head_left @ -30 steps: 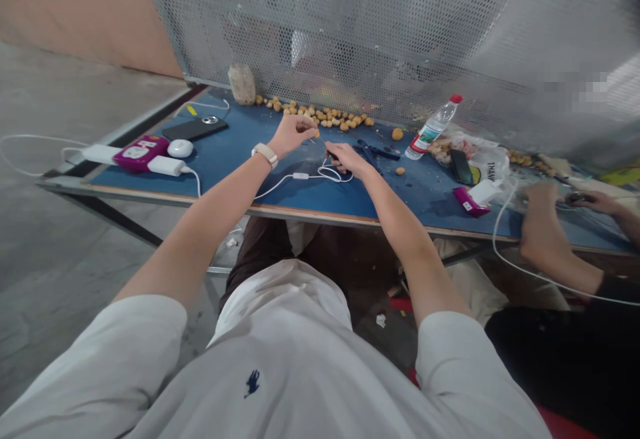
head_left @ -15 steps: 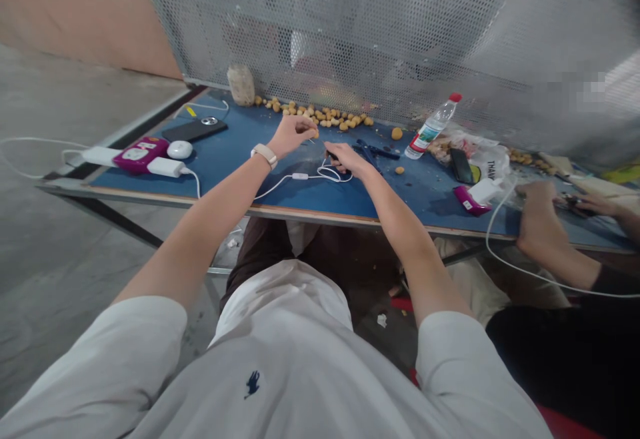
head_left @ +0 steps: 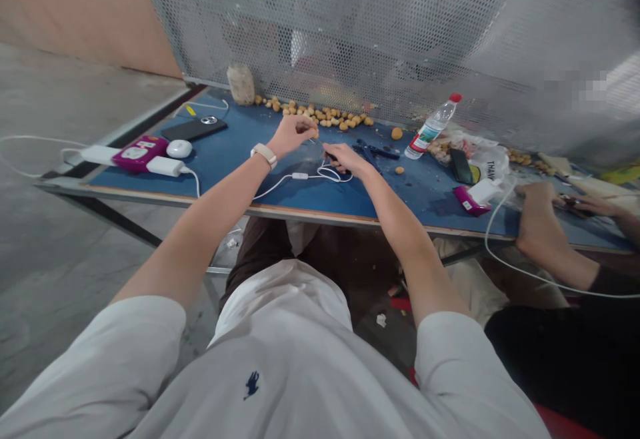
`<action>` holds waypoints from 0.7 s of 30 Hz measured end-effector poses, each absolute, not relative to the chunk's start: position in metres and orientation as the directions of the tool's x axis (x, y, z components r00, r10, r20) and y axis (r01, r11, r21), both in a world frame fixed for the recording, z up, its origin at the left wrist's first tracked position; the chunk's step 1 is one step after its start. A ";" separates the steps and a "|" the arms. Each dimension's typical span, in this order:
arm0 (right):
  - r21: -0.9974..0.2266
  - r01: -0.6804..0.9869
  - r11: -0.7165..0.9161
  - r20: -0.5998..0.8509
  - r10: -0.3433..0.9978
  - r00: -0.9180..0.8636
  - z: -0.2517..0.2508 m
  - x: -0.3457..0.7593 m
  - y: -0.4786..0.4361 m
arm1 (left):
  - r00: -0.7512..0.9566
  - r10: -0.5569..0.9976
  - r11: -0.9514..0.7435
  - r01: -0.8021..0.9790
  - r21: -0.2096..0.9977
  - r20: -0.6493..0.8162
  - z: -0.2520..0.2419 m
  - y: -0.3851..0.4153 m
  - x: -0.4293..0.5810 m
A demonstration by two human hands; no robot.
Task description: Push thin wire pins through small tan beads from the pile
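Observation:
Between the fingertips of my left hand [head_left: 294, 135] is a small round yellow-brown piece [head_left: 315, 134], mostly covered by them. My right hand [head_left: 342, 158] is closed around a dark-handled tool [head_left: 329, 155] with a thin metal tip. That tip points left, up to the piece; whether they touch, I cannot tell. A white cord [head_left: 327, 174] lies looped below my right hand and runs left through a small inline switch [head_left: 300, 176]. Behind my hands a row of similar round pieces [head_left: 344, 121] lies along the perforated panel.
On the left of the blue table [head_left: 225, 172] are a black phone [head_left: 195, 129], a white case [head_left: 179, 150], a purple power strip [head_left: 143, 154] and a cloudy jar [head_left: 241, 84]. Rightward are dark blue tools [head_left: 370, 152], a bottle [head_left: 433, 127] and a co-worker's hands [head_left: 537, 192].
The thin metal tip shows more clearly between my hands, close against the round piece. Both hands keep nearly the same place and grip.

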State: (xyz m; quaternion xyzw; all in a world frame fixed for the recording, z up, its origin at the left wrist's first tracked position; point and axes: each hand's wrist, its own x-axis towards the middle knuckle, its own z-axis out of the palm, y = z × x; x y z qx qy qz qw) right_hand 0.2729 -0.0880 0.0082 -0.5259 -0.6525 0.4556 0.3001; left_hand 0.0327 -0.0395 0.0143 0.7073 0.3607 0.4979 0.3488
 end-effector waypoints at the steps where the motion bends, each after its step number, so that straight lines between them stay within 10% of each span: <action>1: -0.915 0.401 0.037 -0.077 0.961 -0.265 0.008 0.273 -0.088 | 0.243 0.857 -0.497 0.159 0.853 0.454 0.015 -0.039 0.033; 21: -0.927 0.376 0.002 -0.097 0.965 -0.244 0.007 0.274 -0.086 | 0.349 0.751 -0.631 0.133 0.764 0.560 -0.010 -0.006 0.025</action>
